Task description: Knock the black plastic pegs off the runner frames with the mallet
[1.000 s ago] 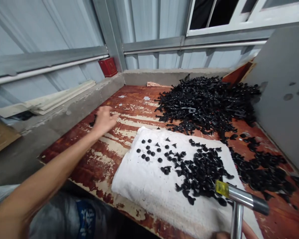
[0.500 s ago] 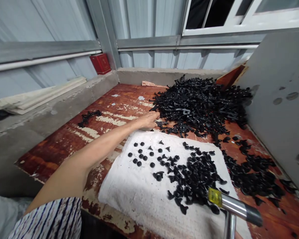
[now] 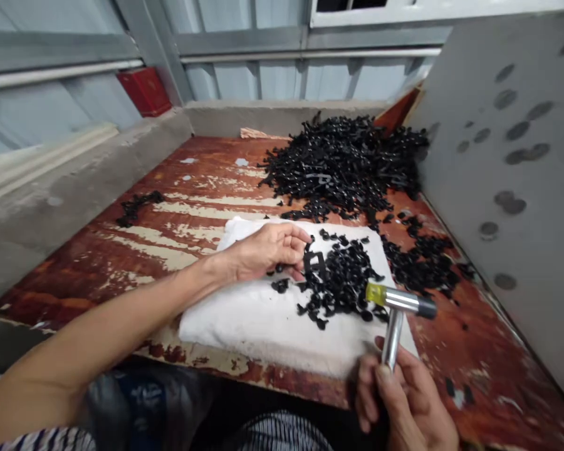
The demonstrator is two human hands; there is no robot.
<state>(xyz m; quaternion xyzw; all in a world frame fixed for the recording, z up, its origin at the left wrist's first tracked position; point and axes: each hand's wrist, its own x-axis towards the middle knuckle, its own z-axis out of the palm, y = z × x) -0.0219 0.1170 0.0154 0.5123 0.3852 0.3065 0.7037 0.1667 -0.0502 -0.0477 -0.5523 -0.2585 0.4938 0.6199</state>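
Observation:
My left hand is over the white cloth, its fingers closed on a black plastic part with a squarish frame shape. Small black pieces lie heaped on the cloth just right of it. At the cloth's front right corner, my right hand grips the metal handle of a small hammer. The hammer has a yellow face on the left and a dark face on the right, and its head hangs beside the small pieces.
A large pile of black parts stands at the back of the worn red board. More black pieces lie right of the cloth, near a grey panel. A red box sits on the left ledge.
My left hand has come back from the edge of the large pile to above the cloth, now with a black part. My right hand and the whole hammer have come into view. The view has tilted down.

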